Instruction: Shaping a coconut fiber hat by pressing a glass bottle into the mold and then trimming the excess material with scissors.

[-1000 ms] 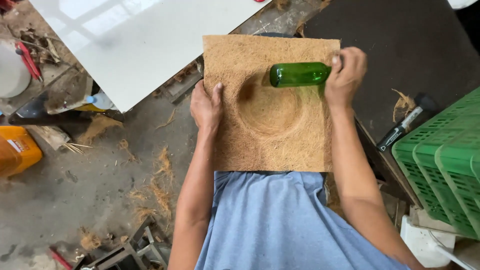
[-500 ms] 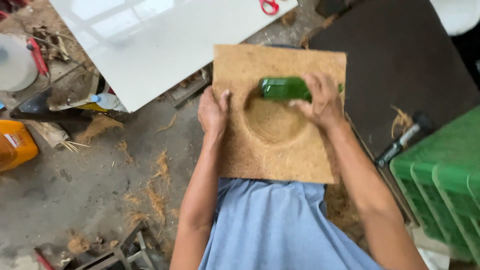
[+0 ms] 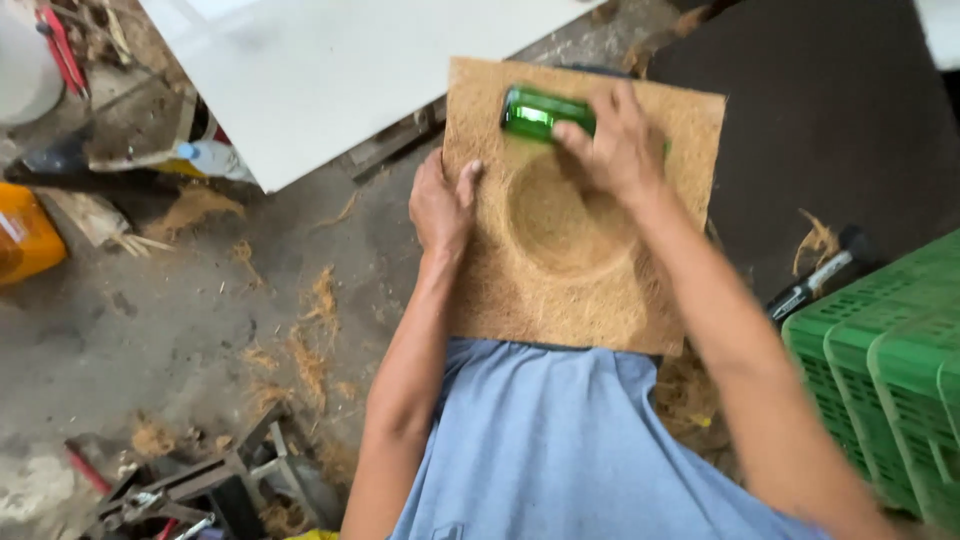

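Observation:
A square mat of brown coir fibre (image 3: 600, 300) rests on my lap, with a round hollow pressed into its middle. My left hand (image 3: 442, 205) grips the mat's left edge, thumb on top. My right hand (image 3: 612, 140) holds a green glass bottle (image 3: 540, 113) lying on its side, pressed against the mat just above the hollow's rim. My fingers cover the bottle's right part.
A white board (image 3: 330, 70) lies at the upper left over a dusty concrete floor with loose fibre scraps. A green plastic crate (image 3: 890, 390) stands at the right, a dark tool (image 3: 815, 285) beside it. An orange container (image 3: 25, 235) sits far left, metal parts (image 3: 170, 490) at bottom left.
My right hand has slid the bottle leftward and down from the mat's upper right corner to the hollow's upper rim. My left hand has kept its grip on the edge.

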